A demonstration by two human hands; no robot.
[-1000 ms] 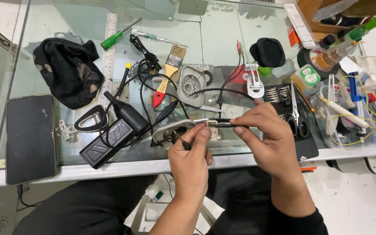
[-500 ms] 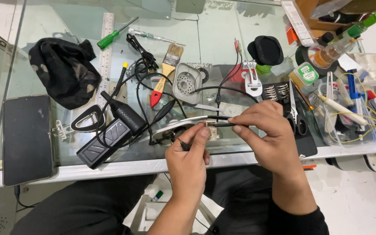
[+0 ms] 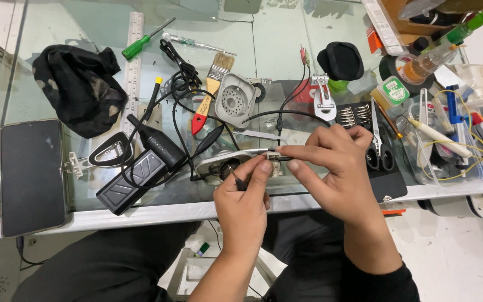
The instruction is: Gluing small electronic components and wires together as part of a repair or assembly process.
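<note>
My left hand [image 3: 245, 202] pinches a small grey part [image 3: 275, 165] and a thin black probe [image 3: 237, 180] near the front edge of the glass table [image 3: 57, 33]. My right hand [image 3: 336, 168] holds a slim black cable plug [image 3: 286, 159] against that same part, fingertips of both hands nearly touching. A black cable [image 3: 286, 114] arcs away from the plug toward the back. Just left of the hands lies a grey oval housing [image 3: 214, 162], partly hidden by my left thumb.
A black phone [image 3: 32, 176] lies at the front left, a dark cloth [image 3: 79, 86] behind it. A black adapter block [image 3: 132, 180], a paintbrush [image 3: 211, 92], a round grey casing [image 3: 235, 100], scissors [image 3: 377, 140] and a clear tray of tools [image 3: 448, 134] crowd the table.
Both hands have stayed at the same spot with small finger shifts on the part and plug. The view has drifted slightly; nothing on the table has moved.
</note>
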